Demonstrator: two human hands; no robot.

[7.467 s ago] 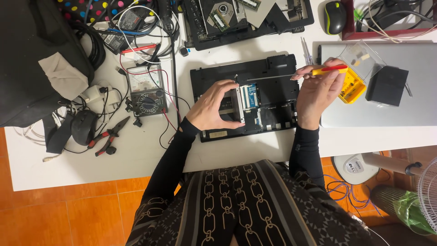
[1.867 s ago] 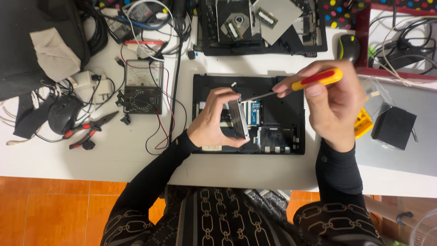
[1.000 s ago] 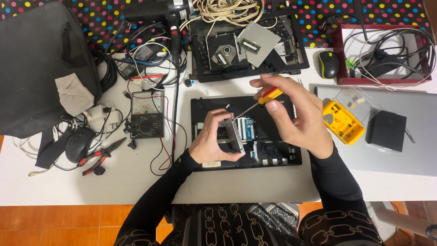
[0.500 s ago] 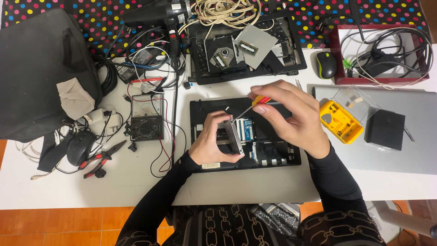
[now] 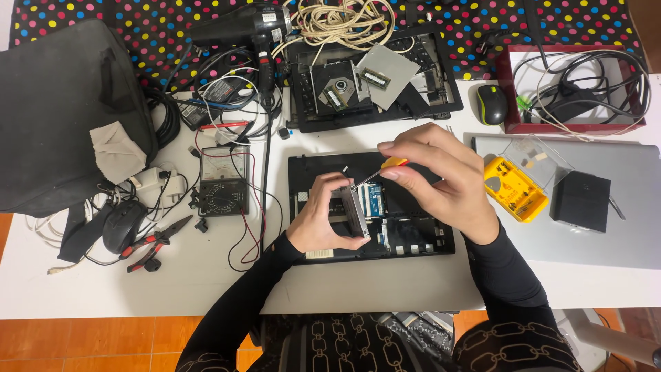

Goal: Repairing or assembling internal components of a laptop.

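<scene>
Screwdriver [image 5: 385, 167], with its red and yellow handle, is pinched in the fingers of the right hand [image 5: 441, 182], which is closed around it; the thin shaft slants down and left to the top edge of a flat metal drive [image 5: 353, 210]. Whether the tip actually sits in a screw is hard to tell from this view. The left hand [image 5: 323, 219] is clamped on that drive, thumb below and fingers over the top, holding it tilted up on edge above the opened black laptop base [image 5: 413, 238]. A blue circuit module [image 5: 374, 198] shows inside the base just right of the drive.

Right of the right hand, a yellow bit case [image 5: 513, 189] with a clear raised lid lies on a closed silver laptop [image 5: 620, 234], next to a small black box [image 5: 582, 201]. Behind the base sits another dismantled laptop chassis [image 5: 372, 86] with loose parts in it, and a black mouse with a green stripe [image 5: 491, 105] beside a red tray of cables [image 5: 575, 89].

Left of the left hand, an analogue multimeter [image 5: 224, 181] rests among red and black leads on the white surface [image 5: 138, 289]. Farther left lie red-handled pliers [image 5: 153, 244], a second dark mouse [image 5: 122, 224] and a black bag [image 5: 62, 117]; a black hair dryer [image 5: 241, 27] lies at the back on the spotted cloth [image 5: 151, 27].
</scene>
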